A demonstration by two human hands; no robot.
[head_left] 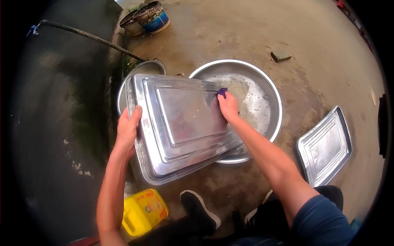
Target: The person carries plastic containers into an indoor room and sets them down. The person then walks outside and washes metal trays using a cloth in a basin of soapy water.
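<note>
A large rectangular metal tray (188, 117) is held tilted, its right part over a round metal basin (276, 102) with soapy water (256, 100). My left hand (128, 129) grips the tray's left rim, thumb on the near face. Close to the tray's far right side, my right hand (227, 105) is closed on a dark purple cloth (223, 92), pressed against the metal. The tray hides part of the basin and most of a second round metal basin (154, 66) behind it.
Another metal tray (326, 149) lies on the wet concrete to the right. A yellow jug (145, 211) stands by my feet. Far left, a pipe with a tap (35, 29) extends over the dark wall. Two dirty buckets (152, 18) and a brick (280, 56) are farther back.
</note>
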